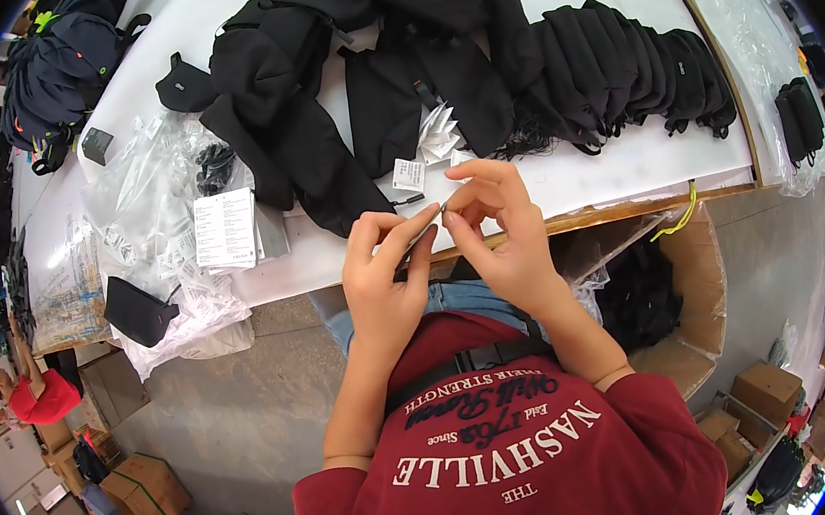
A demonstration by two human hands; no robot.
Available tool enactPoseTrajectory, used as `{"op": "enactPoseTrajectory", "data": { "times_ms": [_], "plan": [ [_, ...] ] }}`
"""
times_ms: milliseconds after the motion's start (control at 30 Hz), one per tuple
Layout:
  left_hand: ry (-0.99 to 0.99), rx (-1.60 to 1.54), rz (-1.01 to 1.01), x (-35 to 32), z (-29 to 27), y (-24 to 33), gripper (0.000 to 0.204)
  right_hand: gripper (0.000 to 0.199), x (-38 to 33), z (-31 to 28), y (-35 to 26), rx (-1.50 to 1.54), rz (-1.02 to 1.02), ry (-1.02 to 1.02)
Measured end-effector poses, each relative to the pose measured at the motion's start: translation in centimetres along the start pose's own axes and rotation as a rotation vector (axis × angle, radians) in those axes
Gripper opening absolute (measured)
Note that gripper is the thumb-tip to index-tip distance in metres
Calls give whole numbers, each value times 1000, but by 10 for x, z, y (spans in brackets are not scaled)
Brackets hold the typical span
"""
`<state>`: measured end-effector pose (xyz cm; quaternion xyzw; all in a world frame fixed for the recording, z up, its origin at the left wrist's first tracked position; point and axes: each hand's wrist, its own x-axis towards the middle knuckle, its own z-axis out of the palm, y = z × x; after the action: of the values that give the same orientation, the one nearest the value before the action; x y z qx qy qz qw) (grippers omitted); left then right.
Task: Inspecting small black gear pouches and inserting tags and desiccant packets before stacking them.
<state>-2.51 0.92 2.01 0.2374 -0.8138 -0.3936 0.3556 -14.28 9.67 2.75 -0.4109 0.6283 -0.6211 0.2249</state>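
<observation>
At the table's near edge, my left hand [386,272] and my right hand [503,240] meet fingertip to fingertip. Both are closed in a pinch on a small, thin, dark piece [442,211], mostly covered by the fingers and too small to name. Just beyond them a fanned bundle of white paper tags [439,134] and a single printed tag [408,174] rest against black fabric bags [396,98]. A short black strap end [408,200] lies on the table close to my left fingertips.
A row of black bags [603,61] leans along the right. At left are crumpled clear plastic [140,201], a stack of printed white sheets [226,229] and a small black pouch [140,311]. Below the table at right stands an open carton [698,278]. Another person [43,394] works far left.
</observation>
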Motion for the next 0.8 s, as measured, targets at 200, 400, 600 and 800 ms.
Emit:
{"op": "enactPoseTrajectory", "data": {
  "times_ms": [200,400,600,800],
  "plan": [
    [27,130,143,-1,-2,-6,49,24,-1,-6,6,144,178,-38],
    [34,178,184,1,-3,-8,50,13,-2,-9,12,146,282,-109],
    [41,170,171,0,-1,-8,48,14,-2,-12,7,215,388,-139],
    [38,201,169,0,2,-9,47,14,-4,-10,12,236,371,-80]
  ]
}}
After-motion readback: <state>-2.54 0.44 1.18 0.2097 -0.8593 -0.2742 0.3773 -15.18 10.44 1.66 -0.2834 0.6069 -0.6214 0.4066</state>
